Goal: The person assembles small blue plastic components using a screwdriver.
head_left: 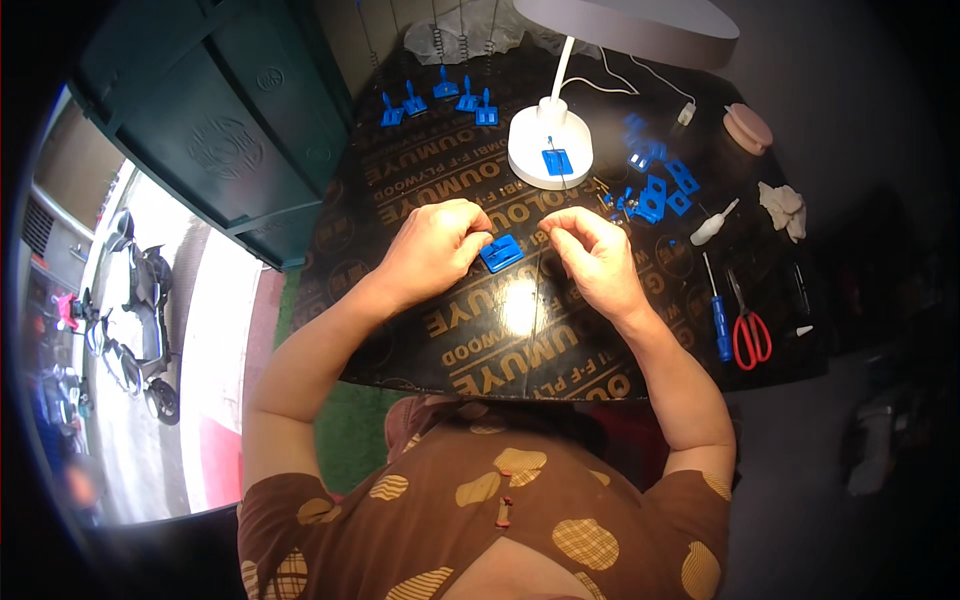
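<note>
A small square blue plastic plate (502, 254) lies on the dark table in front of me, or just above it; I cannot tell which. My left hand (435, 250) is closed, its thumb and fingertips pinching at the plate's upper left edge. To the right of the plate, my right hand (600, 262) has thumb and forefinger drawn together in a pinch. Whatever those right fingers hold is too small to make out. Beyond both hands, another blue plate (557, 162) with a thin rod rests on the white lamp base (525, 172).
Several blue parts with springs (445, 88) stand at the back left. Loose blue pieces (652, 198) and small metal bits lie right of the lamp. Further right are a white tube (712, 225), blue-handled screwdriver (720, 325), red-handled scissors (750, 335) and crumpled tissue (783, 210). The lamp head (640, 32) overhangs the far side.
</note>
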Tool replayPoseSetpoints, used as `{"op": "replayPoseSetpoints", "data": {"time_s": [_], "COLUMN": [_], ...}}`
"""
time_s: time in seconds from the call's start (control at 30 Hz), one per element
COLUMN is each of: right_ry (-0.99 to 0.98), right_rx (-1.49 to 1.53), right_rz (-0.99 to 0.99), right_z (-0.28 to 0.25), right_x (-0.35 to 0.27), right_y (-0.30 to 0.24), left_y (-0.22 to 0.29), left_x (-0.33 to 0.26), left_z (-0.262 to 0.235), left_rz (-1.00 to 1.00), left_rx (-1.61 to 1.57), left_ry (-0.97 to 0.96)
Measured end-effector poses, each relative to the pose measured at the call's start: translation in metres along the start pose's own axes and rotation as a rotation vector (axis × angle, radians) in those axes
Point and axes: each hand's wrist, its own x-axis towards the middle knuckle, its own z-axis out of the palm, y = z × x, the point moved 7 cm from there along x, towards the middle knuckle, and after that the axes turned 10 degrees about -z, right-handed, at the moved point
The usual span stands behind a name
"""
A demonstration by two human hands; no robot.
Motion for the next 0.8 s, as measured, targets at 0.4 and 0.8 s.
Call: {"op": "replayPoseSetpoints", "data": {"time_s": [0.4,0.8], "right_ry": [0.046,-0.058], "right_rx": [0.034,-0.306], "right_rz": [-0.052,-0.324], "right_z": [-0.002,0.006], "right_x": [-0.001,-0.002], "right_y": [-0.002,-0.017], "left_y": [0.008,0.013], "left_x": [0.004,0.007], "left_z": [0.009,0.016], "left_rz": [0.067,0.083], "left_rx": [0.194,0.247], "left_ry": [-0.02,-0.023]}}
